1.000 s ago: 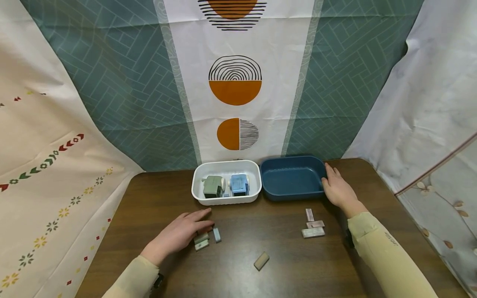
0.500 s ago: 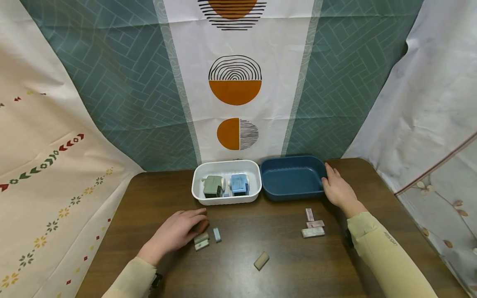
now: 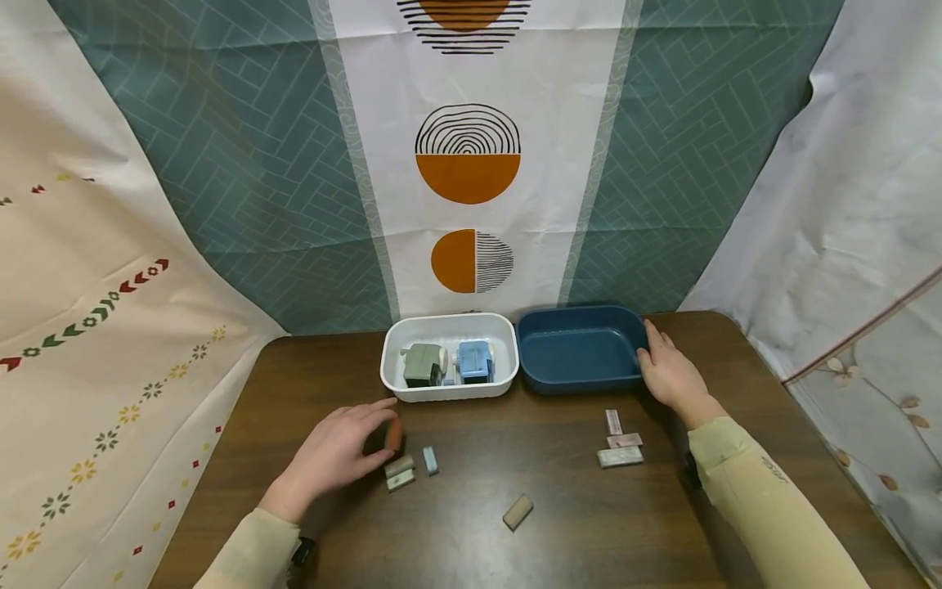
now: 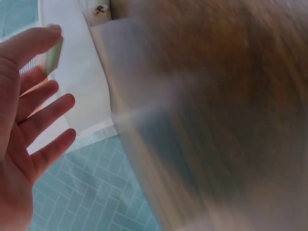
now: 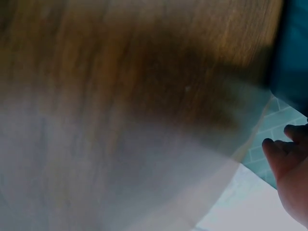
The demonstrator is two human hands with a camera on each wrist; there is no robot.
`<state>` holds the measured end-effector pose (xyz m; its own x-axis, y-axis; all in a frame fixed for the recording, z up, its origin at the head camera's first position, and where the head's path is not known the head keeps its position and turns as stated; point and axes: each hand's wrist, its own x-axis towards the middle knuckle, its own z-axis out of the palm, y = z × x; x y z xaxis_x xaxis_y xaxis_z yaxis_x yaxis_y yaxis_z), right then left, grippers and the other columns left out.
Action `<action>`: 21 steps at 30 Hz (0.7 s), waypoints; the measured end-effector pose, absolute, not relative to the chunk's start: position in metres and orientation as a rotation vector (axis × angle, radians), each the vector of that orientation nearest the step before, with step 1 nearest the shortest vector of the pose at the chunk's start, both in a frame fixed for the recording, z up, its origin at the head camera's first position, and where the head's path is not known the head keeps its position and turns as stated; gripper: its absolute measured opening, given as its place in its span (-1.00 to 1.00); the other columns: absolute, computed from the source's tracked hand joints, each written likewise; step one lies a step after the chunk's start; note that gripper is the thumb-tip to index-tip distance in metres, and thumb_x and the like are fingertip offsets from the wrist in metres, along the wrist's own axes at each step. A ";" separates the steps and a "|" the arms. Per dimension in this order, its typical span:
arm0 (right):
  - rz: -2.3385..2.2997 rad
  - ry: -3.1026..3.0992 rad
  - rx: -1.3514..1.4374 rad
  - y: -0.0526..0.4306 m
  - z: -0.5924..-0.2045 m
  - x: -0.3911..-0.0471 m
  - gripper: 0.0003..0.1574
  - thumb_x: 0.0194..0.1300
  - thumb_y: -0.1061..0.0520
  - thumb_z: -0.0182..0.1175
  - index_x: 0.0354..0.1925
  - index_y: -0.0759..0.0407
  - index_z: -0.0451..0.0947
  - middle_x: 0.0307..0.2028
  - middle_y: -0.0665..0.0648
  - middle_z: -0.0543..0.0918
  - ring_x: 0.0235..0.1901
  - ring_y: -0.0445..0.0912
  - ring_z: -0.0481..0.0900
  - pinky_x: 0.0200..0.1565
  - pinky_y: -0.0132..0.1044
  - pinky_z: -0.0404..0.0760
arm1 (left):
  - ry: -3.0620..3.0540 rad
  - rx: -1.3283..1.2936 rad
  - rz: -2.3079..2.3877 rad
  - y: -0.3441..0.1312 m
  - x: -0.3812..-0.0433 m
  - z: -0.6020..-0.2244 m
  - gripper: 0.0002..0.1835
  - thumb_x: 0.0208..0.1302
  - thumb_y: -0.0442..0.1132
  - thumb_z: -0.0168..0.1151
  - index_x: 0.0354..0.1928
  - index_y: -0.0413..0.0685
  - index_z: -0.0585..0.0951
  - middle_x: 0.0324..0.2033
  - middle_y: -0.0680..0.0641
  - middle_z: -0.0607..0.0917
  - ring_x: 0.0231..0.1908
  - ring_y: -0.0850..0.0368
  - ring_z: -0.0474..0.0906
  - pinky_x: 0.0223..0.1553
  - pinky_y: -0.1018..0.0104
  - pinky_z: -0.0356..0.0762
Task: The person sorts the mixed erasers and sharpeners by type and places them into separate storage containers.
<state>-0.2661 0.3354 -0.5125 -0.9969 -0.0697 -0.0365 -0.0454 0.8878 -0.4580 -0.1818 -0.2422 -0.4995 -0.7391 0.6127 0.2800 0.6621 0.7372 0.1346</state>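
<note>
I can't tell if the left hand (image 3: pixel 334 448) holds anything; the right hand (image 3: pixel 673 378), fingers extended, touches the blue tray's (image 3: pixel 577 352) right end.

Head view: sharp, evenly lit; soft glare on the near table (image 3: pixel 456 552). Both wrist views: table blurred, with pale haze; right hand (image 5: pixel 292 180) dim, fingertips (image 5: pixel 268 143) darkest.
</note>
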 end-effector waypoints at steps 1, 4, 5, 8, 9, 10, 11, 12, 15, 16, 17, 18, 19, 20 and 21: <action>-0.727 2.999 -0.098 0.336 -0.513 -0.267 -0.13 0.76 -0.04 -0.27 0.71 0.34 -0.34 0.62 0.57 -0.04 0.60 0.47 -0.09 0.49 0.42 0.05 | -2.709 -1.011 -0.343 -0.241 -0.182 -0.499 -0.44 0.15 -0.01 0.65 0.15 -0.07 0.73 0.30 -0.09 0.69 0.17 -0.05 0.71 0.15 -0.11 0.64; -0.732 2.984 -0.113 0.337 -0.513 -0.268 -0.11 0.76 -0.06 -0.28 0.71 0.35 -0.36 0.62 0.57 -0.07 0.61 0.47 -0.11 0.50 0.41 0.03 | -2.672 -1.018 -0.369 -0.238 -0.181 -0.497 -0.42 0.15 0.02 0.65 0.16 -0.08 0.72 0.29 -0.08 0.70 0.15 -0.04 0.72 0.14 -0.09 0.65; -0.734 2.978 -0.117 0.338 -0.513 -0.268 -0.11 0.76 -0.07 -0.28 0.71 0.35 -0.36 0.62 0.58 -0.08 0.61 0.47 -0.12 0.50 0.41 0.02 | -2.663 -1.023 -0.379 -0.237 -0.181 -0.497 -0.42 0.15 0.02 0.65 0.15 -0.07 0.73 0.28 -0.08 0.71 0.15 -0.04 0.72 0.14 -0.09 0.65; -0.740 2.961 -0.140 0.342 -0.512 -0.268 -0.08 0.77 -0.12 -0.28 0.70 0.36 -0.38 0.62 0.59 -0.12 0.60 0.49 -0.15 0.50 0.43 0.00 | -2.652 -1.027 -0.397 -0.233 -0.182 -0.496 -0.43 0.17 0.05 0.64 0.16 -0.04 0.72 0.28 -0.08 0.71 0.17 -0.03 0.71 0.14 -0.07 0.65; -0.741 2.954 -0.150 0.343 -0.511 -0.268 -0.06 0.77 -0.15 -0.29 0.70 0.37 -0.38 0.62 0.59 -0.13 0.60 0.49 -0.16 0.50 0.43 -0.01 | -2.651 -1.026 -0.405 -0.232 -0.182 -0.495 -0.43 0.17 0.05 0.63 0.16 -0.03 0.72 0.28 -0.08 0.71 0.17 -0.04 0.71 0.15 -0.08 0.65; -0.742 2.947 -0.160 0.344 -0.511 -0.268 -0.04 0.77 -0.17 -0.29 0.70 0.38 -0.39 0.63 0.59 -0.15 0.60 0.50 -0.17 0.50 0.44 -0.02 | -2.649 -1.027 -0.411 -0.231 -0.182 -0.495 -0.43 0.17 0.05 0.63 0.16 -0.03 0.72 0.28 -0.08 0.71 0.18 -0.04 0.71 0.15 -0.08 0.65; -0.745 2.942 -0.172 0.345 -0.510 -0.268 -0.02 0.77 -0.20 -0.28 0.69 0.38 -0.38 0.63 0.59 -0.15 0.60 0.50 -0.18 0.50 0.44 -0.03 | -2.648 -1.025 -0.416 -0.230 -0.182 -0.495 -0.44 0.17 0.05 0.63 0.16 -0.03 0.72 0.29 -0.08 0.70 0.18 -0.04 0.70 0.15 -0.08 0.65; -0.751 2.935 -0.183 0.346 -0.509 -0.268 0.00 0.76 -0.24 -0.29 0.69 0.39 -0.37 0.63 0.59 -0.16 0.60 0.50 -0.19 0.50 0.44 -0.04 | -2.645 -1.024 -0.421 -0.228 -0.182 -0.494 -0.44 0.17 0.05 0.63 0.15 -0.03 0.72 0.29 -0.08 0.70 0.18 -0.05 0.70 0.15 -0.08 0.65; -0.764 2.924 -0.213 0.348 -0.505 -0.269 0.02 0.76 -0.27 -0.29 0.69 0.42 -0.33 0.63 0.58 -0.15 0.61 0.50 -0.20 0.51 0.44 -0.07 | -2.629 -1.030 -0.425 -0.224 -0.182 -0.492 -0.43 0.17 0.04 0.63 0.15 -0.05 0.72 0.29 -0.09 0.70 0.19 -0.05 0.70 0.15 -0.08 0.65; -0.763 2.926 -0.226 0.349 -0.504 -0.269 0.01 0.76 -0.26 -0.29 0.68 0.44 -0.30 0.63 0.58 -0.14 0.61 0.49 -0.20 0.51 0.43 -0.07 | -2.622 -1.035 -0.424 -0.222 -0.181 -0.491 -0.43 0.17 0.04 0.63 0.16 -0.06 0.72 0.29 -0.09 0.70 0.19 -0.04 0.70 0.15 -0.08 0.65; -0.754 2.933 -0.243 0.349 -0.503 -0.270 -0.01 0.77 -0.25 -0.30 0.68 0.45 -0.27 0.63 0.58 -0.12 0.61 0.49 -0.19 0.52 0.42 -0.07 | -2.616 -1.042 -0.422 -0.220 -0.181 -0.490 -0.43 0.17 0.04 0.63 0.15 -0.06 0.71 0.28 -0.09 0.71 0.19 -0.04 0.70 0.15 -0.07 0.65; -0.738 2.941 -0.263 0.350 -0.502 -0.271 -0.03 0.77 -0.22 -0.31 0.67 0.47 -0.25 0.63 0.58 -0.10 0.61 0.49 -0.18 0.52 0.42 -0.06 | -2.609 -1.051 -0.418 -0.218 -0.180 -0.490 -0.44 0.17 0.04 0.63 0.15 -0.05 0.71 0.28 -0.09 0.71 0.18 -0.03 0.70 0.15 -0.07 0.65; -0.717 2.952 -0.285 0.351 -0.502 -0.271 -0.06 0.78 -0.19 -0.31 0.67 0.49 -0.23 0.63 0.58 -0.08 0.61 0.49 -0.16 0.52 0.41 -0.05 | -2.603 -1.063 -0.413 -0.215 -0.180 -0.489 -0.45 0.18 0.04 0.62 0.14 -0.04 0.71 0.27 -0.09 0.71 0.17 -0.02 0.70 0.15 -0.06 0.64; -0.698 2.962 -0.307 0.352 -0.502 -0.272 -0.08 0.79 -0.16 -0.32 0.66 0.51 -0.21 0.62 0.59 -0.07 0.60 0.50 -0.14 0.52 0.40 -0.04 | -2.596 -1.076 -0.408 -0.212 -0.179 -0.488 -0.46 0.18 0.04 0.61 0.14 -0.03 0.71 0.27 -0.08 0.71 0.16 -0.01 0.71 0.15 -0.05 0.64; -0.677 2.969 -0.326 0.352 -0.502 -0.273 -0.11 0.79 -0.13 -0.33 0.65 0.52 -0.20 0.62 0.59 -0.06 0.60 0.50 -0.13 0.53 0.39 -0.03 | -2.592 -1.090 -0.403 -0.210 -0.178 -0.486 -0.48 0.19 0.04 0.61 0.13 -0.01 0.71 0.27 -0.08 0.71 0.15 0.00 0.71 0.15 -0.05 0.64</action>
